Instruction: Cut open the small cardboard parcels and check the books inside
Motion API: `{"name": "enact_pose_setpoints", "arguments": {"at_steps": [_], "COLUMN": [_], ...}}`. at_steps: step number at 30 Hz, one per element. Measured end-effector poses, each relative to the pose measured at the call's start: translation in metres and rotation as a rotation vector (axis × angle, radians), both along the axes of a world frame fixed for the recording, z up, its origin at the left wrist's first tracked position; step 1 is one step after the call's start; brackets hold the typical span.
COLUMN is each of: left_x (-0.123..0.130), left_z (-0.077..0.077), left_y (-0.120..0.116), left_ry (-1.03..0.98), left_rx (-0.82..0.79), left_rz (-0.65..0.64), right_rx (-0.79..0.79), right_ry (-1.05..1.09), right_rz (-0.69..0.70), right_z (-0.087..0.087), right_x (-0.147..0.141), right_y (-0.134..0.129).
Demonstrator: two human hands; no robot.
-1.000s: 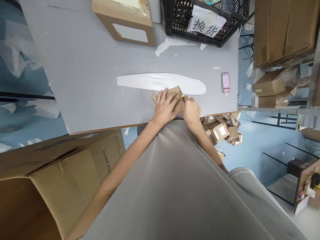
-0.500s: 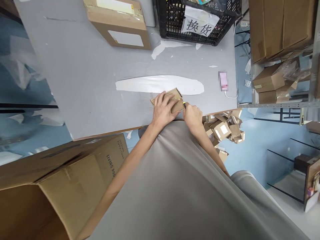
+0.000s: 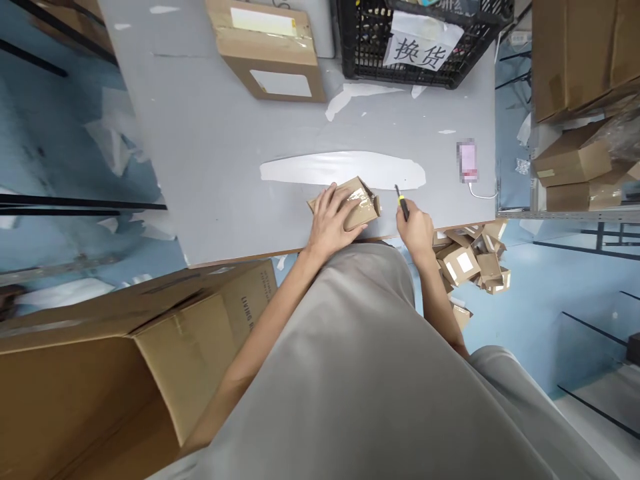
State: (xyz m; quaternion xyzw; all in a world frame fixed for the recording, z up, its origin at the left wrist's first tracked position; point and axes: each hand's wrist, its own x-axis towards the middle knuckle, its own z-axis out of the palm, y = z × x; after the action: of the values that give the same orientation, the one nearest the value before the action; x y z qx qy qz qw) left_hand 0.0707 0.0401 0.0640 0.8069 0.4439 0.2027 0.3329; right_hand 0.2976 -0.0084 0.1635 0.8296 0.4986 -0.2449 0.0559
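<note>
Now that my R grip (image 3: 416, 230), closed round the cutter (image 3: 403, 202), has pulled clear, the sm. box (image 3: 367, 215) shows a loose R end, prob. slit. L grip (image 3: 327, 223), fingers part-spread, clasps it at bench's (image 3: 225, 200) nr. edge, w/ white strip (image 3: 345, 165) just beyond.

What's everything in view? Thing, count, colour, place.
Smooth table: 1, grey, centre
Small cardboard box: 1, brown, under left hand
Slim tool: 1, black and yellow, in right hand
Long flat sheet: 1, white, mid-table
Labelled cardboard carton: 1, brown, table's far side
Plastic crate: 1, black, far right
Paper sign: 1, white, on crate
Corded phone-like object: 1, pink, table right
Open cardboard box: 1, brown, lower left
Small cardboard boxes: several, brown, floor right
Shelved cartons: several, brown, right
Paper scraps: several, white, table and floor
Garment: 1, grey, bottom centre
Hands: 2, near table edge
</note>
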Motion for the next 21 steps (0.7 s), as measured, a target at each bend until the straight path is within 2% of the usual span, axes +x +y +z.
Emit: {"name": "enact_pose_setpoints", "arguments": {"at_steps": [2, 5, 8, 10, 12, 14, 17, 19, 21], "left_x": [-0.014, -0.039, -0.064, -0.079, -0.091, -0.102, -0.116, -0.123, -0.129], "left_z": [0.001, 0.006, 0.012, 0.014, 0.013, 0.01, 0.005, 0.004, 0.005], "left_y": [-0.005, -0.017, -0.03, -0.036, -0.041, -0.043, -0.047, -0.05, -0.055], "left_ry": [0.028, 0.064, 0.093, 0.107, 0.108, 0.094, 0.048, 0.01, -0.022], "left_rx": [0.01, 0.02, 0.007, -0.014, -0.027, -0.026, -0.01, -0.007, -0.021], "left_rz": [0.005, -0.017, -0.012, 0.039, 0.124, 0.221, 0.344, 0.408, 0.476], "right_rx": [0.024, -0.072, -0.109, -0.067, 0.021, 0.131, 0.204, 0.167, 0.128], "right_ry": [-0.01, -0.013, -0.027, -0.052, -0.066, 0.008, 0.396, 0.739, 0.995], "right_rz": [-0.052, -0.126, -0.183, -0.191, -0.176, -0.163, -0.231, -0.312, -0.34], "right_z": [-0.038, -0.098, -0.137, -0.15, -0.155, -0.158, -0.164, -0.168, -0.171], "right_x": [0.016, 0.034, 0.043, 0.045, 0.044, 0.038, 0.014, -0.008, -0.03], "right_y": [0.01, 0.022, 0.023, 0.02, 0.018, 0.019, 0.023, 0.025, 0.025]}}
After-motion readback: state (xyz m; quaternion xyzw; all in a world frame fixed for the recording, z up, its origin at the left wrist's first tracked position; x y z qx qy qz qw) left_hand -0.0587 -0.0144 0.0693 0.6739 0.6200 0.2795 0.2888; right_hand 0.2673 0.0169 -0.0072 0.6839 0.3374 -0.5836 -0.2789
